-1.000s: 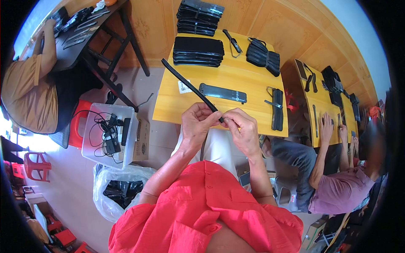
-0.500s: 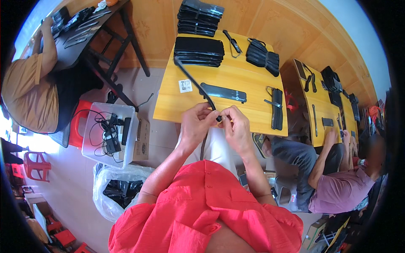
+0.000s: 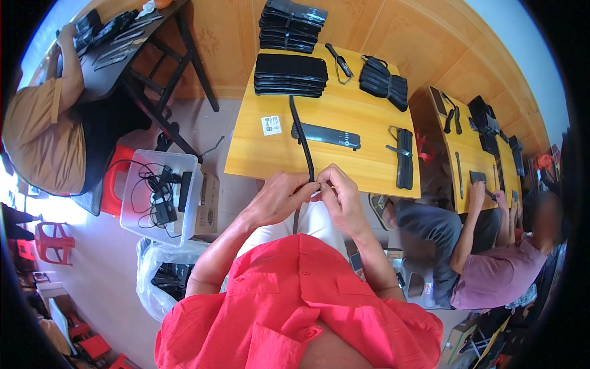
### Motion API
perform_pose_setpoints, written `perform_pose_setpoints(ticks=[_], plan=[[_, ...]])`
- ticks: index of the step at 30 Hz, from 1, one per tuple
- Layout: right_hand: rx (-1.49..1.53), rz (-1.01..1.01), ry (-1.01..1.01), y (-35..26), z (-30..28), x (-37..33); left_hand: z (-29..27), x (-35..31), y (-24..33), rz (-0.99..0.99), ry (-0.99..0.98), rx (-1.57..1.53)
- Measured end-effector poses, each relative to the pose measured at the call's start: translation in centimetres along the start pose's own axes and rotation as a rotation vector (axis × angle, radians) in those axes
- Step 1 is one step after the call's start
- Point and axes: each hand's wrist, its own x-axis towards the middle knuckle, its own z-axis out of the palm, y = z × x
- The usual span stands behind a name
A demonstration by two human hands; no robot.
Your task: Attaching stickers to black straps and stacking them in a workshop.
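A long, narrow black strip (image 3: 300, 132) stands up from my hands and reaches over the yellow table (image 3: 246, 154). My left hand (image 3: 279, 197) is closed round its lower part, thumb and fingers pinched together. Close beside it, my right hand (image 3: 342, 200) has its fingertips pressed together at the strip's lower end; what they pinch is mostly hidden. A dark band (image 3: 297, 220) shows below the hands. Behind the strip, a flat black panel (image 3: 335, 136) lies on the table, with a white printed label (image 3: 271, 125) to its left.
Black pouch-like pieces are stacked (image 3: 290, 77) at the table's back left; strapped black bundles (image 3: 384, 83) lie to the right. A clear bin (image 3: 129, 203) of cables and a plastic bag (image 3: 147, 289) stand on the floor at left. Co-workers sit on both sides.
The strip has swung from leaning left to nearly upright, and both my hands have come slightly lower. At right, a co-worker's hands have moved onto a small dark piece.
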Motion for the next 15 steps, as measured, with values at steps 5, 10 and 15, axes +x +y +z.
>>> perform_pose_setpoints(ticks=[5,10,15], plan=[[0.43,0.142,-0.1,-1.1,-0.7,0.3,-0.1,-0.2,-0.5,-0.05,-0.151,-0.479],[-0.162,-0.17,0.0,-2.0,-0.8,0.2,0.9,0.3,0.7,-0.028,-0.019,-0.556],[-0.087,-0.3,0.093,-2.2,-0.8,0.1,1.2,0.3,0.8,-0.018,-0.053,-0.588]])
